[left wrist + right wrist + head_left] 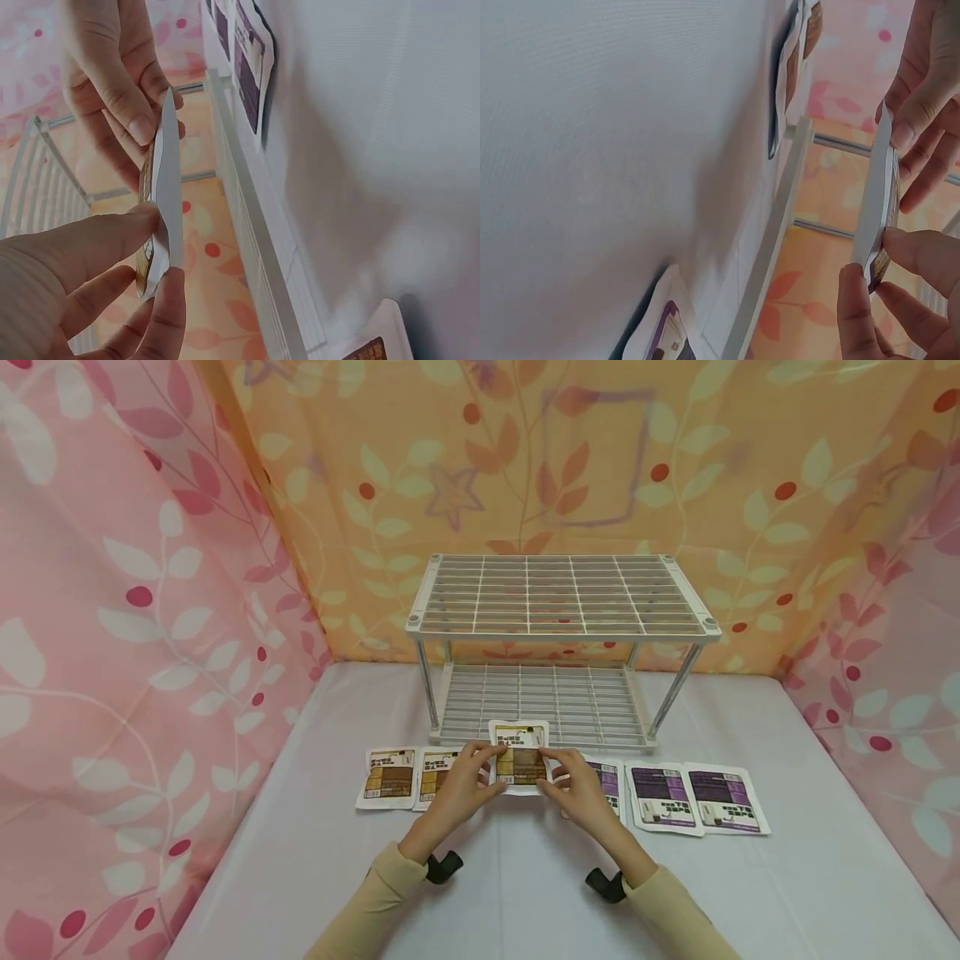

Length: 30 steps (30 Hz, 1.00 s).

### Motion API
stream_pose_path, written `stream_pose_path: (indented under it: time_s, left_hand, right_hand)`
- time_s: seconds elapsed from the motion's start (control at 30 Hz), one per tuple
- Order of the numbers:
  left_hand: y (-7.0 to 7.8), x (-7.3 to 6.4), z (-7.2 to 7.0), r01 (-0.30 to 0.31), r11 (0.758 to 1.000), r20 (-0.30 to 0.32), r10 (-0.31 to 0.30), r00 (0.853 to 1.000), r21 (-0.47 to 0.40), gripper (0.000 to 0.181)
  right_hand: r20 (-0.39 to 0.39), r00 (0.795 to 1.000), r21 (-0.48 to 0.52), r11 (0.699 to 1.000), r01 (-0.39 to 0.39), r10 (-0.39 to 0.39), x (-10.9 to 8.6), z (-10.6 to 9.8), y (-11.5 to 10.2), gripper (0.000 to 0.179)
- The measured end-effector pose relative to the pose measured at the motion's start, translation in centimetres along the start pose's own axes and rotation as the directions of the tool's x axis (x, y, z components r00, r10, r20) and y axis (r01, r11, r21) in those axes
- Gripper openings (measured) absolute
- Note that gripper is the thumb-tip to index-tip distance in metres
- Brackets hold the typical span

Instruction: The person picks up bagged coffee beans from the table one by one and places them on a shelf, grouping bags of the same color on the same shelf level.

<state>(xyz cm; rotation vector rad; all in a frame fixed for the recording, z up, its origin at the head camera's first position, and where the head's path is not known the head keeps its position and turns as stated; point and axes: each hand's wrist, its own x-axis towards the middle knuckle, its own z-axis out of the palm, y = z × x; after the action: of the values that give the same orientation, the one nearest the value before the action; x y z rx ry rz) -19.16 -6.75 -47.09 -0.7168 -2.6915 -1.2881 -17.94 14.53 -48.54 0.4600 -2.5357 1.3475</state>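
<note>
Both hands hold one white-edged pouch (521, 758) with a brown and yellow label, raised in front of the rack. The left hand (467, 781) pinches its left edge between thumb and fingers. Its right edge is pinched by the right hand (576, 789). In the left wrist view the pouch (172, 180) appears edge-on, thin and pale on one side. Two more brown-labelled pouches (390, 777) lie on the table to the left, one partly behind the left hand. On the right lie purple-labelled pouches (663, 797), the nearest partly covered by the right hand.
A white two-tier wire rack (562, 631) on metal posts stands behind the hands at the back of the table (480, 893). Patterned cloth (360, 527) hangs at the back and both sides. A black strap piece (444, 867) shows at each wrist.
</note>
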Motion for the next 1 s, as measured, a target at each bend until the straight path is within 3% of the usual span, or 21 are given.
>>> stream_pose_path:
  time_s: [0.4, 0.57, 1.0]
  left_hand:
    - [1.7, 1.0, 0.6, -0.034, 0.999, -0.022, 0.034, 0.999, -0.006, 0.055]
    - [2.7, 1.5, 0.8, -0.085, 0.996, -0.040, 0.085, 0.996, 0.010, 0.055]
    - [6.1, 2.9, 0.9, -0.206, 0.976, -0.094, 0.213, 0.973, 0.073, 0.060]
  right_hand:
    - [-0.042, 0.998, -0.006, 0.999, 0.049, -0.050, -0.1, -1.9, -0.2, 0.050]
    - [-0.074, 0.993, -0.043, 0.995, 0.093, -0.096, -0.2, -3.1, -0.4, 0.052]
    - [-0.124, 0.985, -0.089, 0.990, 0.107, -0.118, -0.3, -6.6, -2.1, 0.055]
